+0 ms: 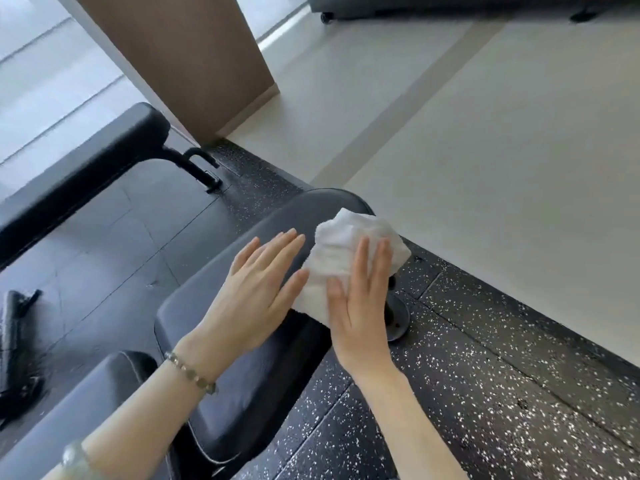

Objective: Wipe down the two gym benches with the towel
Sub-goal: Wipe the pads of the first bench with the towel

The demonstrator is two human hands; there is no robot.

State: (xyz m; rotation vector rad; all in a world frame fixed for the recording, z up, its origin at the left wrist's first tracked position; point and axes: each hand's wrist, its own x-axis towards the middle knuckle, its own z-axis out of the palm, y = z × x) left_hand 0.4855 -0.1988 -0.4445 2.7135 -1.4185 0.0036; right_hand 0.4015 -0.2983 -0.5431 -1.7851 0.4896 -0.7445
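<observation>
A pale floor [502, 133] is filling the view from twelve to three o'clock. A black rubber floor [485, 393] flecked with white is running below it, from the centre down to five o'clock. A brown pillar [194, 57] is standing at eleven o'clock, its foot meeting the rubber.

The far bench [86, 157], a long black pad on a dark frame, is stretching across at nine to ten o'clock. The near bench [239, 247] is lying along the middle, its rounded end pointing to one o'clock. Its round foot [398, 320] is sitting on the rubber at four o'clock of that end. A second black pad [114, 382] is lying just beside the near bench at seven o'clock. A dark wheeled machine [415, 5] is showing partly at twelve o'clock.

The white towel [349, 251] is sitting bunched on the near bench's right edge, near the rounded end. The right hand [360, 306] is pressing down on the towel, fingers straight and close together, thumb on the cloth. The left hand [256, 292] is resting flat on the bench pad at nine o'clock of the towel. Its fingers are straight and slightly spread, holding nothing, and its thumb is lying just beside the towel's edge. A beaded bracelet [190, 372] is circling the left wrist.
</observation>
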